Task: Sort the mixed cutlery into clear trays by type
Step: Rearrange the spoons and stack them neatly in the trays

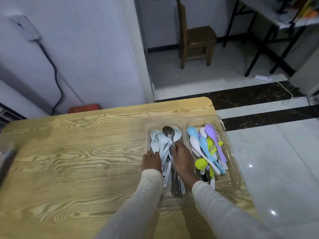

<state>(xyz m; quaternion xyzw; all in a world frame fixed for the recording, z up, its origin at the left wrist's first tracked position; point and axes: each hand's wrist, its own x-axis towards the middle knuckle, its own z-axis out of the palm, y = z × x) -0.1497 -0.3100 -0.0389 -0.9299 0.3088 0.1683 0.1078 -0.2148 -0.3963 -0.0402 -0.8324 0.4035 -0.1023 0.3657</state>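
Now | right hand (183, 159) grip: metal spoon (168, 132) handle | bowl ahead, apparently raised

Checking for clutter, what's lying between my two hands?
In the head view, pale spoon handles in the left clear tray lie between the left hand and the right hand, which grips a metal spoon.

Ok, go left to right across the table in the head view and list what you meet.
The left hand → right hand, gripping the metal spoon → tray of coloured spoons.
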